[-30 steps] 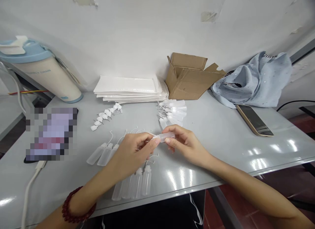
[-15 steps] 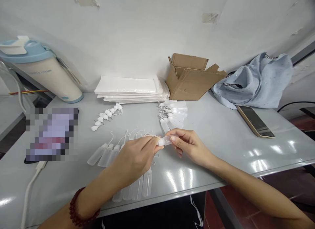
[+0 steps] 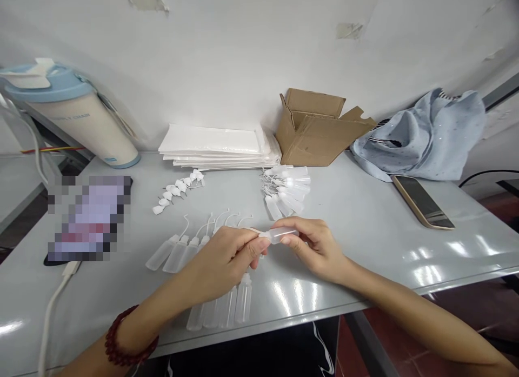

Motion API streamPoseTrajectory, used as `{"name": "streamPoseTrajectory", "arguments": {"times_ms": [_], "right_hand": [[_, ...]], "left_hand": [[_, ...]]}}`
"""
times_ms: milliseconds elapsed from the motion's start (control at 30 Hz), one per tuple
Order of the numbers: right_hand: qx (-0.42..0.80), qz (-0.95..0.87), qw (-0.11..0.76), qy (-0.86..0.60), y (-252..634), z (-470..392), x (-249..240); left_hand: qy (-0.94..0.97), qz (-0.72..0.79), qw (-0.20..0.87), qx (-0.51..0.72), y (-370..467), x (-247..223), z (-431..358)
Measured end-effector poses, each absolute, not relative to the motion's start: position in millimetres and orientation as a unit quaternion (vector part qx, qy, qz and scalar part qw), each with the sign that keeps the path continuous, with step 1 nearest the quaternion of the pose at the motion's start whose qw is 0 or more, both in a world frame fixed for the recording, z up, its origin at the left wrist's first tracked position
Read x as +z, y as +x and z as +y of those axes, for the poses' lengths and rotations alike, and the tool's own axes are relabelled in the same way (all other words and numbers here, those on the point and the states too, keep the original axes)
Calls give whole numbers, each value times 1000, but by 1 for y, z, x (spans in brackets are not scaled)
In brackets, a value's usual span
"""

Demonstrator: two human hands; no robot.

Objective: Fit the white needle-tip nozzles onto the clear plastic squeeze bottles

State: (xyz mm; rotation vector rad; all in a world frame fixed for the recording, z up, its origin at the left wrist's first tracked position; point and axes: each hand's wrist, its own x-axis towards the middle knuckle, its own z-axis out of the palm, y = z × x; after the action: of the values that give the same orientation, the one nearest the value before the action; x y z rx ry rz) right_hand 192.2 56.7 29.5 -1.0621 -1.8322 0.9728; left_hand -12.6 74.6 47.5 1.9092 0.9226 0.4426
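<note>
Between my two hands lies a small translucent squeeze bottle (image 3: 281,236), held sideways above the table. My left hand (image 3: 231,255) pinches its neck end, where a thin white strap sticks out. Thumb and fingers of my right hand (image 3: 318,247) grip the bottle's body. Beneath and left of my left hand are several similar bottles (image 3: 160,253) with curled straps. A further row of bottles (image 3: 243,304) lies near the front edge, partly covered by my left arm. Small white caps with thin metal tips (image 3: 174,190) lie behind, and a cluster of bottles (image 3: 290,190) is at back right.
On the grey table (image 3: 344,204), a stack of white padded envelopes (image 3: 214,141) and an open cardboard box (image 3: 324,136) stand against the wall. A tumbler (image 3: 93,123) and a blurred phone (image 3: 89,220) are left; a blue cloth bag (image 3: 421,141) and another phone (image 3: 424,201) are right.
My left hand has turned, and its thumb now lies on top of the bottle's neck. My right fingers have shifted along the body, leaving more of it visible. The view has shifted slightly.
</note>
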Motion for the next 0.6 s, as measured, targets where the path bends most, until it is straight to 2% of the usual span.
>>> {"name": "streamPoseTrajectory", "arguments": {"times_ms": [67,200,367,467,600], "right_hand": [[413,-706,388,-426,192,57,30],[513,-643,357,-443,194,59,31],[661,-523,326,-428,196,64,28],[707,-481,313,-413,198,68,25],[706,-476,314,-420,198,71,25]], "left_hand": [[821,353,397,211,-12,43,74],[907,287,144,274,-9,30,73],[933,233,-99,257,-7,26,70],[932,208,-163,250,-6,27,70],[936,223,-108,248,-7,23,74]]}}
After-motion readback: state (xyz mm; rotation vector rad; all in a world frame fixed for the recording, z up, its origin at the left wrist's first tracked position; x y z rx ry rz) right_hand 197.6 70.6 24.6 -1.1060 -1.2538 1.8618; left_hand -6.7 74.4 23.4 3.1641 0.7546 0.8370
